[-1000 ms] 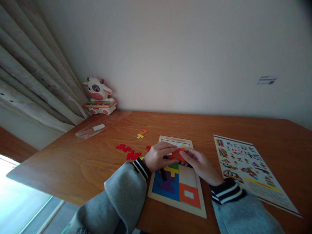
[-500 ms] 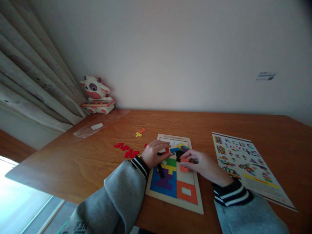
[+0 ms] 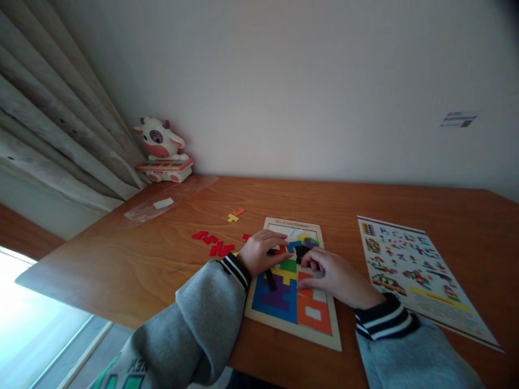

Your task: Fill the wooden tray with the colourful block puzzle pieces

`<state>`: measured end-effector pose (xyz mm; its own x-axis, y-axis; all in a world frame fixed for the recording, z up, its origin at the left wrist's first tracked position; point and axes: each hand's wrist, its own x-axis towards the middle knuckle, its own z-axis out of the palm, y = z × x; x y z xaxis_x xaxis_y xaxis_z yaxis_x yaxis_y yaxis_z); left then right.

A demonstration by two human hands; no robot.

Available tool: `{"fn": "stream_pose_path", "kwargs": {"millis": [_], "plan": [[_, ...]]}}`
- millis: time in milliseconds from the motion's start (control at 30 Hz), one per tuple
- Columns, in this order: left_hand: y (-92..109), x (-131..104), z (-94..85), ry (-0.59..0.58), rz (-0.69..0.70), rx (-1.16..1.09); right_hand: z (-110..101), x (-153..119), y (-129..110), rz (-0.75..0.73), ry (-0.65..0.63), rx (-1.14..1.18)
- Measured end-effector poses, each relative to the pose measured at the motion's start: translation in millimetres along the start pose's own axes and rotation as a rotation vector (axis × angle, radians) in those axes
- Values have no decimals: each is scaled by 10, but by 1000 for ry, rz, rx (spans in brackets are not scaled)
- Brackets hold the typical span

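A wooden puzzle board [image 3: 302, 336] lies in front of me, partly filled with flat coloured pieces. At its lower left is a blue piece [image 3: 259, 302] around a purple piece [image 3: 275, 296]. My right hand [image 3: 330, 275] is over the board's right side, thumb and curled fingers at an orange puzzle piece [image 3: 301, 277] that is partly hidden by them. Below it sits more orange [image 3: 324, 319] with a pale gap. My left hand [image 3: 261, 253] rests over the board's left side, fingers stretched and thumb apart. Black pieces [image 3: 271, 281] lie loosely on the board near it.
Several red pieces [image 3: 221, 249] lie left of the board, with a yellow piece [image 3: 233, 218] and an orange one [image 3: 239, 211] behind them. A printed pattern sheet [image 3: 430, 302] is at the right. A toy cow [image 3: 164, 151] and clear plastic wrapping [image 3: 141, 213] are at the back left.
My right hand has lowered the orange piece onto the board, just above the other orange area. My left hand stays nearly in place. The whole view has shifted slightly.
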<state>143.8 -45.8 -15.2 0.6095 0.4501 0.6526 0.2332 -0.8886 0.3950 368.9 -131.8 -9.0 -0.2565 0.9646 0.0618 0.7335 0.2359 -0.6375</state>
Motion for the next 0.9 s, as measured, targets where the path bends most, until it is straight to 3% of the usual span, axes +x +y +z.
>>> {"fn": "stream_pose_path", "kwargs": {"millis": [333, 600, 700, 833, 900], "plan": [[-12, -11, 19, -10, -6, -7, -39, -12, 19, -23, -12, -76], [35, 4, 8, -29, -21, -57, 29, 6, 28, -25, 63, -88], [125, 20, 1, -43, -106, -215, 38, 2, -4, 5, 105, 29], [258, 27, 13, -35, -302, -517, 55, 1, -109, 0, 119, 347], [284, 19, 20, -14, -285, -532, 71, 6, -154, 3, 84, 559]]}}
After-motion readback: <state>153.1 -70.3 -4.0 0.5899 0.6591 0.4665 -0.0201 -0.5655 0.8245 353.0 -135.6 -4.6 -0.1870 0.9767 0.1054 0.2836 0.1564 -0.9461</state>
